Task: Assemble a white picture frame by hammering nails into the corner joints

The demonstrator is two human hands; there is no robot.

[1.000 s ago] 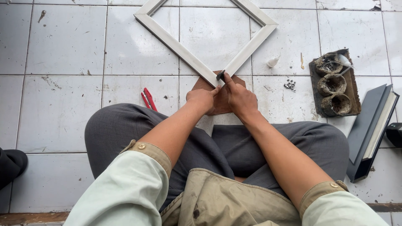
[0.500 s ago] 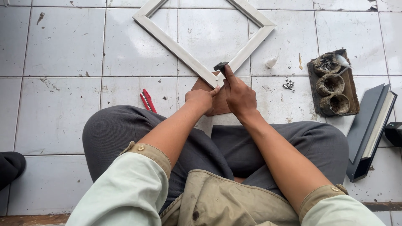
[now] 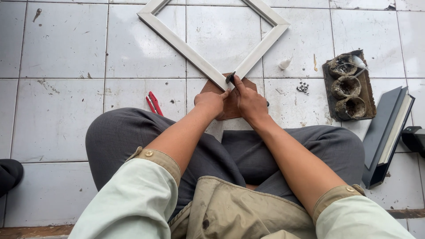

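Frame [image 3: 212,44] corner under both hands; pliers [image 3: 153,102] left, screws [image 3: 303,87] right.

No packages, labels, signs or screens anywhere on the tiled floor [image 3: 66,53].

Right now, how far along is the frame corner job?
Done: the white frame lies joined as a diamond on the tile floor, three corners in view. In hand: at the near corner, over a brown board, the right hand presses a small dark tool while the left hand steadies. Left: cannot tell; small fasteners lie loose, red pliers unused.
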